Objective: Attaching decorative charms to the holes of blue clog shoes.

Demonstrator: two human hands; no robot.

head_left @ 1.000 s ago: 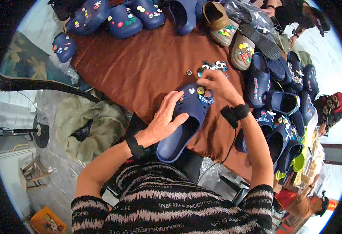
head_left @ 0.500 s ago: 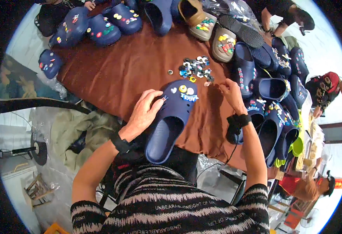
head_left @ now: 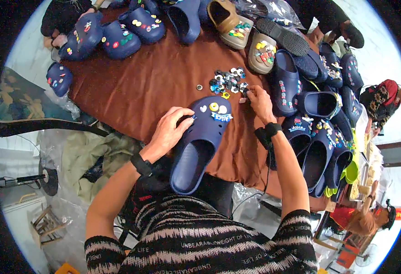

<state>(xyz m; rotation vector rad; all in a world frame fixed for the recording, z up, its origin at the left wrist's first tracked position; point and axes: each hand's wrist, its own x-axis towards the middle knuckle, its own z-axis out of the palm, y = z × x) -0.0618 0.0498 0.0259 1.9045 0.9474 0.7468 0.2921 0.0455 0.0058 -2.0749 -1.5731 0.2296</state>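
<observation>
A navy clog (head_left: 205, 134) lies toe away from me at the table's near edge. A white heart, a yellow ring and a blue-and-white lettered charm sit on its toe. My left hand (head_left: 167, 130) is closed at the clog's left edge, thumb and forefinger gripping there; a small bluish piece shows at the fingertips, its kind unclear. Beyond the toe lies a loose heap of small charms (head_left: 228, 81), mostly black, white and blue. My right hand (head_left: 261, 104) is at that heap's right edge, fingertips pinched together; whatever they hold is too small to make out.
Decorated navy clogs (head_left: 148, 25) line the far left edge, and more (head_left: 317, 144) crowd the right. Khaki clogs (head_left: 262, 52) stand at the back. A small round piece (head_left: 199, 87) lies on the brown cloth (head_left: 132, 91). Other people work at the far side and right.
My right hand has moved up and left to the charm heap's edge. The clog and my left hand have shifted only slightly. A person's hands now show at the far left clog.
</observation>
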